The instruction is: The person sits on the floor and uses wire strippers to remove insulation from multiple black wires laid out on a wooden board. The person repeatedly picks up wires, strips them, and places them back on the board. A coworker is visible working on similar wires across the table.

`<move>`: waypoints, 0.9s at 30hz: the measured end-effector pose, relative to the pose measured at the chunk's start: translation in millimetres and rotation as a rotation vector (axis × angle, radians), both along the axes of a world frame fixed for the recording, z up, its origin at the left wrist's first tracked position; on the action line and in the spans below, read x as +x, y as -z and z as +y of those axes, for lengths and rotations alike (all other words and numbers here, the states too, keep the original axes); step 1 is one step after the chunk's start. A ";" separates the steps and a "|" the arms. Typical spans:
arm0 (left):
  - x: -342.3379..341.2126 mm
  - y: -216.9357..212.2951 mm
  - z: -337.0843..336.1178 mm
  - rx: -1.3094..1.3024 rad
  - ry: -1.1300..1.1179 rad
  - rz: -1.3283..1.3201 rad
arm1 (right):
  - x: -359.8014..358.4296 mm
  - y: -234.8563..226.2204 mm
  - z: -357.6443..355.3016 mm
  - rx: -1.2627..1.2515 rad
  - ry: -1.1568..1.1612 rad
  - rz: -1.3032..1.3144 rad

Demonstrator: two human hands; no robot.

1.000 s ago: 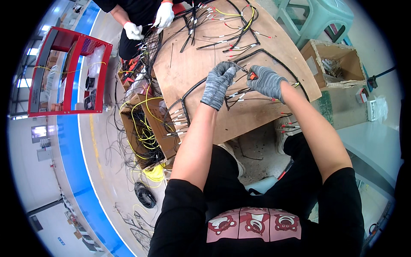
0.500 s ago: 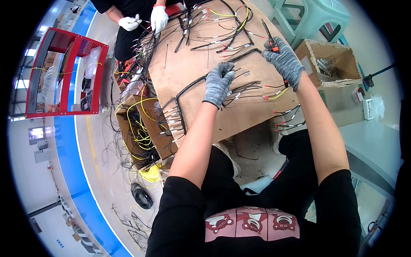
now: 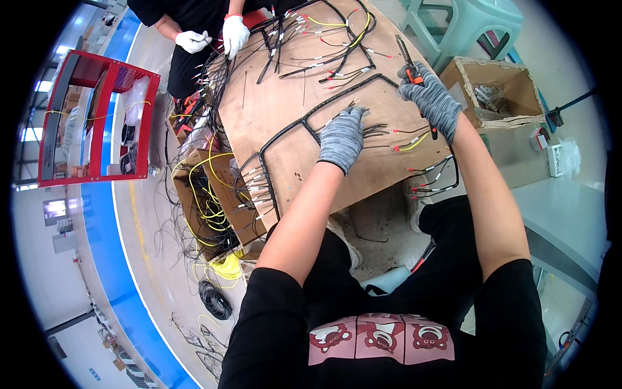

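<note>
Standing on a workshop floor (image 3: 159, 292) between a red shelf rack (image 3: 105, 123) on the left and a cardboard box (image 3: 521, 81) on the right, a wooden desk (image 3: 304, 174) carries the black wire harness (image 3: 305, 120); the left hand (image 3: 343, 137), curled closed, has hold of one branch of it, and the right hand (image 3: 431, 97), just beside its trunk, is wrapped round an orange-and-black hand tool (image 3: 416, 80)

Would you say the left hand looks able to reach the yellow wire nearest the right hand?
Probably yes: the yellow wire lies right of the left hand, with mostly thin dark wires between, though that hand seems to be holding wire ends.
</note>
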State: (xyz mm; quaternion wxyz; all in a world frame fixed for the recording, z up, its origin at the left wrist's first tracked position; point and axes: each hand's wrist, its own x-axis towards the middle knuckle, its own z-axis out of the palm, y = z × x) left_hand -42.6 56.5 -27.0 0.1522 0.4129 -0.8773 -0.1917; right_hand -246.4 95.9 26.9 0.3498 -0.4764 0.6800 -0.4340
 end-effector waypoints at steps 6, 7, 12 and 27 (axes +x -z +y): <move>15.7 8.1 -12.7 0.273 -0.071 0.376 | 29.4 -33.3 7.9 0.131 -0.027 0.442; 15.5 2.5 -16.9 0.438 -0.116 0.550 | 33.3 -37.7 8.5 0.177 -0.037 0.515; 29.2 -20.4 -20.7 0.832 -0.293 0.769 | 61.1 -27.3 2.4 0.233 -0.193 0.858; 39.5 -13.7 -30.8 0.957 -0.239 0.856 | 93.6 -17.4 -9.4 0.318 -0.300 1.047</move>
